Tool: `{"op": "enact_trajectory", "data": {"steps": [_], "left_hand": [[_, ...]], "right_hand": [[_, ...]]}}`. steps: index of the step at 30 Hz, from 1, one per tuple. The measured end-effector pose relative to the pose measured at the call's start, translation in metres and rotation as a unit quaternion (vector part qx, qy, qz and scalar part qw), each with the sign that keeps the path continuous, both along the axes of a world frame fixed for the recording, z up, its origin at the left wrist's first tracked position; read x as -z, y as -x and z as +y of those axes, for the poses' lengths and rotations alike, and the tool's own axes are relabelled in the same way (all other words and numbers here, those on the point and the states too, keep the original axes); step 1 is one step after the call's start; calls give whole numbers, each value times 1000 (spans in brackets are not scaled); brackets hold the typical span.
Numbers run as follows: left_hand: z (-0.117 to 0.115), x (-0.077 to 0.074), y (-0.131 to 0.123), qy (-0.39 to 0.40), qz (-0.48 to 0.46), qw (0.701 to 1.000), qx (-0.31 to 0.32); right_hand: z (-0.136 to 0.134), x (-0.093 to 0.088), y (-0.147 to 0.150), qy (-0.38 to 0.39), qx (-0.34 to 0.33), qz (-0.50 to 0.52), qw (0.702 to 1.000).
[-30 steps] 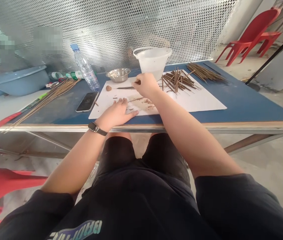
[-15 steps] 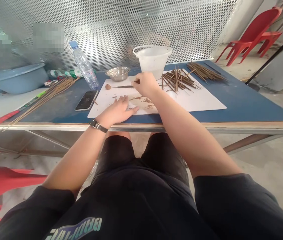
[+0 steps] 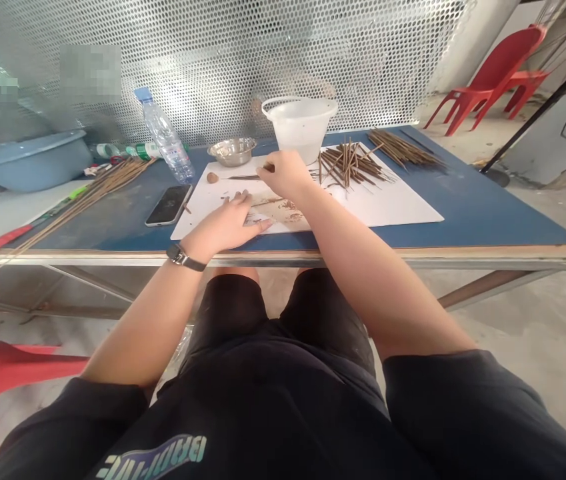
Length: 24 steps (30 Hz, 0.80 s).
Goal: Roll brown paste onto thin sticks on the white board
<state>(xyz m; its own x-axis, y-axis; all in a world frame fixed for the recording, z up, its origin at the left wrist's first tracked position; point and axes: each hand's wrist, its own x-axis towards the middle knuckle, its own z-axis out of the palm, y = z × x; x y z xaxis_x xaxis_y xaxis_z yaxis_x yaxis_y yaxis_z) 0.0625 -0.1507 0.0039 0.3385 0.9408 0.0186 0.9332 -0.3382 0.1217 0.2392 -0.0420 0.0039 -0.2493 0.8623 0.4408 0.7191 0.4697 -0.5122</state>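
My left hand [image 3: 230,223] lies palm down, fingers spread, near the front edge of a white board [image 3: 403,200]. A thin stick [image 3: 261,202] runs from near its fingertips towards brown crumbs [image 3: 290,215]. Above the board, my right hand [image 3: 287,172] is closed in a pinch; a bit of brown material [image 3: 268,166] shows at its fingers, its full shape hidden. Left of that hand lie a slim dark tool [image 3: 243,178] and a round brown lump [image 3: 212,177]. A heap of brown-coated sticks [image 3: 350,165] rests on the board's right side.
A translucent white bucket [image 3: 303,130] and a metal bowl [image 3: 233,153] stand at the back. More sticks [image 3: 405,148] lie at the right. Leftward are a phone [image 3: 168,205], a water bottle [image 3: 165,137], long thin sticks [image 3: 83,200] and a blue basin [image 3: 45,163].
The whole view has shifted slightly. Against the board, my right hand stays near the same place with the brown material, and my left hand remains flat.
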Motion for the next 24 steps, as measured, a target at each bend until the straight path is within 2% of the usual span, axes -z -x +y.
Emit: {"op": "enact_trajectory", "data": {"steps": [7,9,15,22,24], "left_hand": [[-33,-4,8,54,32,998,25],[-32,-6,4,49,42,998,26],[-6,-3,-6,24,35,999,5],[-31,2,-7,31,50,998,38],[-29,2,-9,28,51,998,28]], "right_hand": [[2,1,2,11,0,15,1000],[2,1,2,7,2,9,1000],[-1,-1,1,9,-4,-5,1000],[3,1,2,-1,-12,1,1000],[3,1,1,-1,-14,-3,1000]]}}
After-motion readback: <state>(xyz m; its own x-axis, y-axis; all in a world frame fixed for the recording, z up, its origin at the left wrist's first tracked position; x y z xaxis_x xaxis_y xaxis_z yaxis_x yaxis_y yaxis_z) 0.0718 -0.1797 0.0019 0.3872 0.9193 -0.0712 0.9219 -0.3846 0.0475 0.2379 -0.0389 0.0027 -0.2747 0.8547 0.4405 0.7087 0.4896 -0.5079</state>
